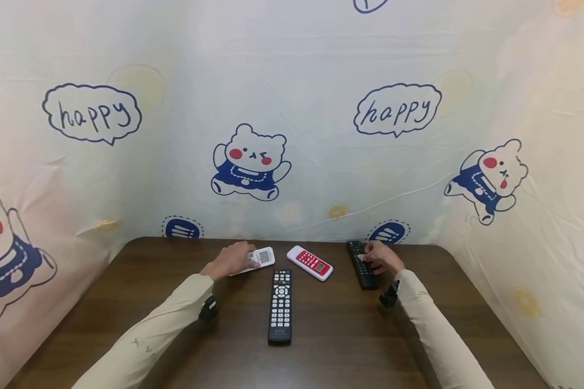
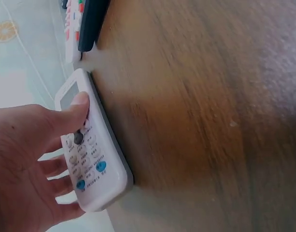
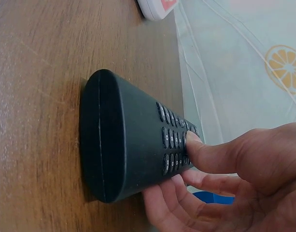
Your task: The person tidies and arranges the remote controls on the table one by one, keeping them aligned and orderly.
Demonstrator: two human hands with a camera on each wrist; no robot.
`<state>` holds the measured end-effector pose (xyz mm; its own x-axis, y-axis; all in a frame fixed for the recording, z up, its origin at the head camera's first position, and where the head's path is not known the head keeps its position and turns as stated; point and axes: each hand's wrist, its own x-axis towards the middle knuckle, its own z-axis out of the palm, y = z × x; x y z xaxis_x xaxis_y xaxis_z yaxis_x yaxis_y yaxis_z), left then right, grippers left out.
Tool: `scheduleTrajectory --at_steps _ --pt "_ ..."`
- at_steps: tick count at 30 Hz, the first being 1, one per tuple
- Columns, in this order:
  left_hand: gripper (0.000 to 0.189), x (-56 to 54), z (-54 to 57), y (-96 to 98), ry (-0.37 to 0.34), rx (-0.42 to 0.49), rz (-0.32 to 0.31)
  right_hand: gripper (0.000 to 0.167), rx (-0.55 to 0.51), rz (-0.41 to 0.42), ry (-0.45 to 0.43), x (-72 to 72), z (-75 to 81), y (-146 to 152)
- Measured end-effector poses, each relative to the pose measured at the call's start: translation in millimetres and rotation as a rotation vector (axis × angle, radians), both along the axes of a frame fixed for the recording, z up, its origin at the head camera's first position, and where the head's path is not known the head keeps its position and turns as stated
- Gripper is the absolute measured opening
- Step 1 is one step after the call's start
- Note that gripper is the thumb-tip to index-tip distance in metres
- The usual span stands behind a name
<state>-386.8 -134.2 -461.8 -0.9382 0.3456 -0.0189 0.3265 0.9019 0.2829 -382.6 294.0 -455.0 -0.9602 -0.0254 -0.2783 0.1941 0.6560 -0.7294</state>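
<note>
My left hand (image 1: 232, 260) grips a white remote control (image 2: 92, 164) by its long sides, at the back left of the table. The thumb lies across its face near the screen, and the fingers curl round the far edge. At the back right my right hand (image 1: 382, 257) holds a black remote control (image 3: 143, 140), thumb on its buttons and fingers under its side. Between the hands lies a white remote with a red face (image 1: 311, 263), touched by neither. Closer to me, a long black remote with white buttons (image 1: 280, 308) lies lengthwise on the table.
The brown wooden table (image 1: 340, 335) has rounded back corners. A pale cloth (image 1: 311, 108) printed with bears and the word "happy" hangs around its back and sides. A dark strapped device (image 1: 208, 308) sits on the left wrist, and another (image 1: 389, 294) on the right.
</note>
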Motion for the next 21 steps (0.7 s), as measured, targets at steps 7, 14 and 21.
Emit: scheduleTrajectory --at_steps 7,14,21 --pt "0.038 -0.3 6.4 -8.9 -0.038 0.014 -0.024 0.018 0.013 -0.002 -0.006 -2.7 1.1 1.2" --pt "0.037 0.8 21.3 -12.8 -0.143 0.058 -0.029 0.018 0.005 -0.005 -0.01 -3.0 0.7 -0.7" --pt "0.04 -4.2 21.2 -19.3 -0.168 0.109 -0.017 0.019 -0.003 -0.012 -0.02 -2.1 0.6 -1.6"
